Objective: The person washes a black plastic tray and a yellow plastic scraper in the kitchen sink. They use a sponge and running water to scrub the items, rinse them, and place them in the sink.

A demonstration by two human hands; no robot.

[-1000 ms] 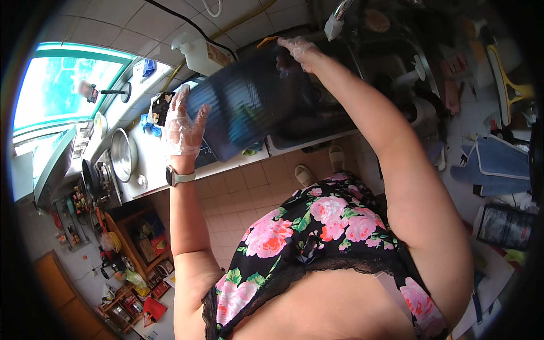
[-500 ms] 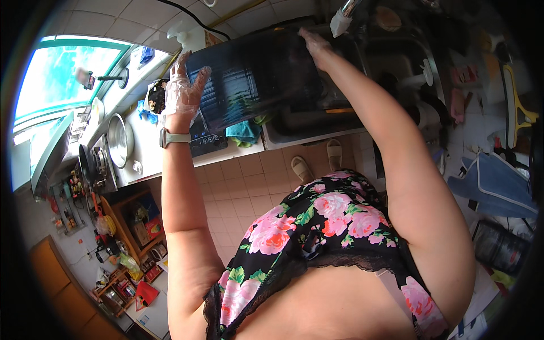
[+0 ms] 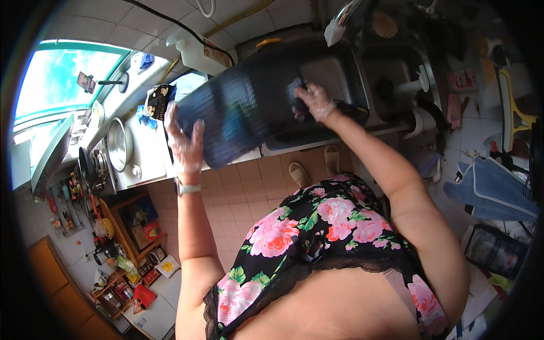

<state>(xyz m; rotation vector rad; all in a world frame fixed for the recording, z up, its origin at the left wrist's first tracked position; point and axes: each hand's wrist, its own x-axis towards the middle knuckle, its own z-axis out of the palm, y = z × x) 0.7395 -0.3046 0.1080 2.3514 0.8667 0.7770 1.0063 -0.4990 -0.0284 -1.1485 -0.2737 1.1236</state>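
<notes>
- While the person leans over the steel sink (image 3: 334,73), both gloved hands hold a large dark ribbed panel (image 3: 243,110), a flat dark blue-grey sheet with fine parallel ridges, tilted across the sink's left edge and the adjoining desk (image 3: 150,161).
- The left hand (image 3: 184,141) sits at the panel's lower left corner; its fingers (image 3: 170,116) are spread wide and lie flat against the panel's edge and face, bracing it rather than wrapping round it. A watch with a pale strap (image 3: 187,187) is on that wrist.
- The right hand (image 3: 314,102) is on the panel's upper right part, over the basin; its fingers are curled narrow and pressed against the panel. A small dark thing sits under them, but it is too dim to tell what it is.
- The panel's right end hangs over the sink basin, its left end over the white desk; it hides most of the sink's left half.
- Left of the panel, a round metal bowl (image 3: 117,144) rests on the desk, well apart from the left hand.
- Behind the panel, a white plastic jug (image 3: 195,48) stands against the tiled wall.
- A tap spout (image 3: 340,20) reaches over the sink from above.
- On the pink tiled floor (image 3: 226,204) below the sink, a pair of pale slippers (image 3: 314,167) lie side by side.
</notes>
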